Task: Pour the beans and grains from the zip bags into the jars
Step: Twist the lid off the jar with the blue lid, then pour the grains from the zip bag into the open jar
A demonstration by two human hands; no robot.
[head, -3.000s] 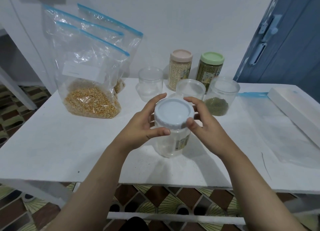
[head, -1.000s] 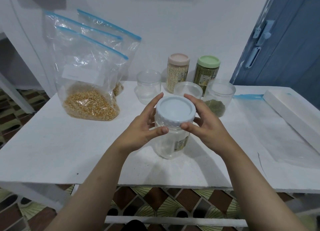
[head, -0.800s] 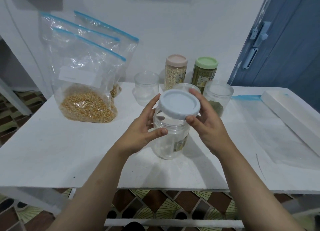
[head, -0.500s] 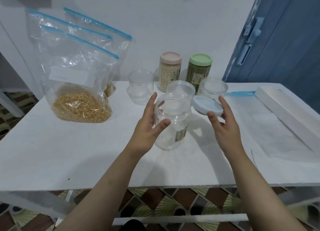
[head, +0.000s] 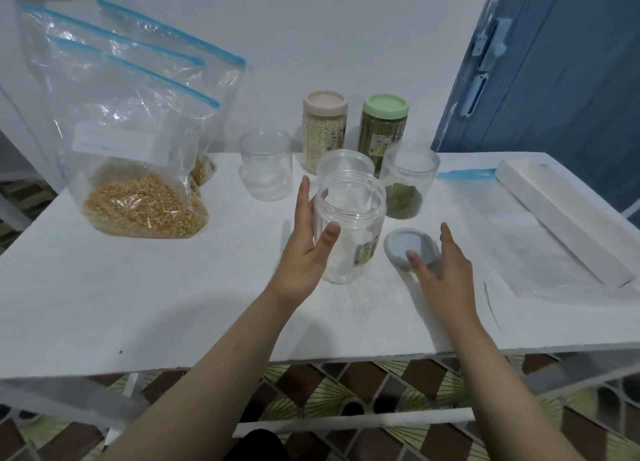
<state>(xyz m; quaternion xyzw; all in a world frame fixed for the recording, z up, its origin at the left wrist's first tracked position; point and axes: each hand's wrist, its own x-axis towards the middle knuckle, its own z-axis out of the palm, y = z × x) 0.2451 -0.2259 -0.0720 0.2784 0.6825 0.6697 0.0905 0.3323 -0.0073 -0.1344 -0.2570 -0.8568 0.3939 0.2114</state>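
Fingers (head: pixel 304 197) of the left hand (head: pixel 304 253) straight and spread, cupped against the left side of the open jar (head: pixel 349 228), thumb laid on its front; no curl round it. Right hand (head: pixel 440 273) open, fingers apart, hovering just over the pale blue lid (head: pixel 405 246), which lies flat on the counter (head: pixel 173 287) right of the jar; contact with lid cannot be told. Open jar upright, clear, no contents seen. Behind it: a second clear jar (head: pixel 346 163), a third (head: pixel 266 164) to the left, a fourth (head: pixel 407 180) with green grains at the bottom. At back, pink-lidded jar (head: pixel 325 128) and green-lidded jar (head: pixel 383 125), both full. Zip bags (head: pixel 131 121) stand upright at left, front one holding yellow kernels. Flat bag (head: pixel 540 249) lies at right.
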